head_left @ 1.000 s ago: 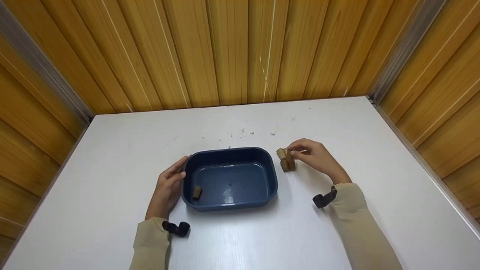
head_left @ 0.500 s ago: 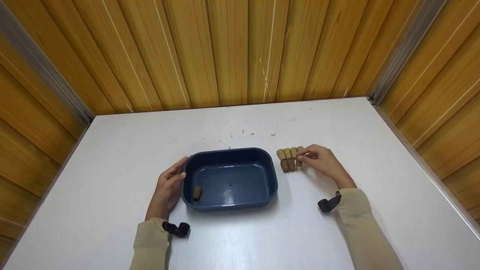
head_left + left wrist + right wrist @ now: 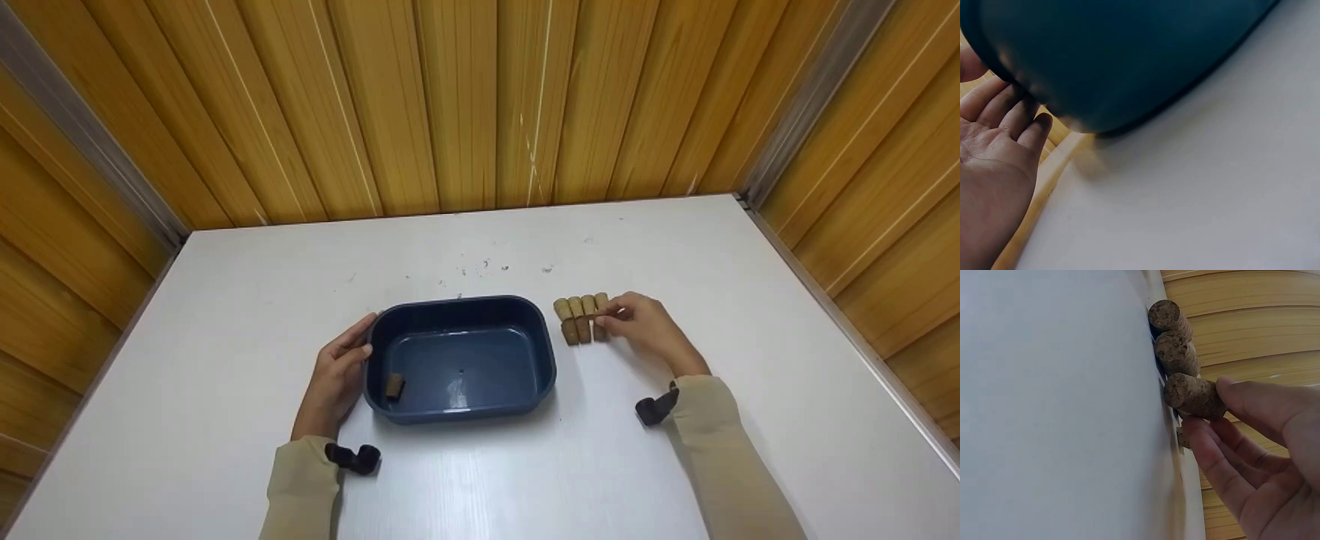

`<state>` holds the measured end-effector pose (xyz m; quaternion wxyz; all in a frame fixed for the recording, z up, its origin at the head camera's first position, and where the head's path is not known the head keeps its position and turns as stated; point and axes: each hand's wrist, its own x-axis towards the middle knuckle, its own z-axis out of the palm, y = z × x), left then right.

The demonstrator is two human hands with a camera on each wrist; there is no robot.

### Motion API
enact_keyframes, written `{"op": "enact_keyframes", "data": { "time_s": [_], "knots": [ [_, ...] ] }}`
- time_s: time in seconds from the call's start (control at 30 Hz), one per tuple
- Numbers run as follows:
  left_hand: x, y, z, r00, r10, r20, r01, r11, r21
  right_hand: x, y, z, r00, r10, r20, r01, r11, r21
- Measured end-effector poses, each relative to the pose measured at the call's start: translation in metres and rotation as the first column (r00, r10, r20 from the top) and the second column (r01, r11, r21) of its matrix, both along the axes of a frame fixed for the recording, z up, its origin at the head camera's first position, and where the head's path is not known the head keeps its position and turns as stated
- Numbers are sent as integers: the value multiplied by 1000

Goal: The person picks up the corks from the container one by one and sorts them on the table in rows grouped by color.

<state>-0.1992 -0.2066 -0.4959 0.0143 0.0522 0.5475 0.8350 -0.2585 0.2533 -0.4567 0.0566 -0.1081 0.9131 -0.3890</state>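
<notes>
A blue plastic basin (image 3: pixel 461 360) sits on the white table with one cork stopper (image 3: pixel 394 386) at its left end. Along the basin's left side rests my left hand (image 3: pixel 341 375), thumb at the rim, fingers fairly straight against the outer wall (image 3: pixel 1100 73). To the right of the basin, cork stoppers stand in two close rows: several lighter corks (image 3: pixel 575 306) behind, darker corks (image 3: pixel 576 331) in front. My right hand (image 3: pixel 641 326) pinches the rightmost front cork (image 3: pixel 1193 395) between thumb and fingers, beside two more cork stoppers (image 3: pixel 1176 351).
Small dark crumbs (image 3: pixel 505 268) lie on the white table (image 3: pixel 225 337) behind the basin. Yellow wood-look panels (image 3: pixel 465 105) wall in the back and both sides. A black wrist camera (image 3: pixel 656 407) is strapped on each sleeve.
My right hand has moved to the right with a cork, bringing it into the front row beside two others and uncovering the back row. The left hand and basin have stayed still.
</notes>
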Motion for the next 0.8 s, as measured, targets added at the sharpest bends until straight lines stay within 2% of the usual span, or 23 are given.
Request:
{"op": "enact_keyframes", "data": {
  "time_s": [0.17,0.5,0.63,0.8],
  "knots": [
    [-1,0,-1,1000,12,2,-12,1000,-12,-2,-2,-1,1000,0,-20,0,1000,15],
    [-1,1,0,1000,17,16,-17,1000,2,-2,-2,0,1000,1,3,-1,999,35],
    [-1,1,0,1000,14,11,-14,1000,10,-2,-3,4,1000,11,6,-11,999,36],
    [-1,0,-1,1000,7,2,-7,1000,16,-4,-6,13,999,37,-31,-35,997,71]
  ]
}}
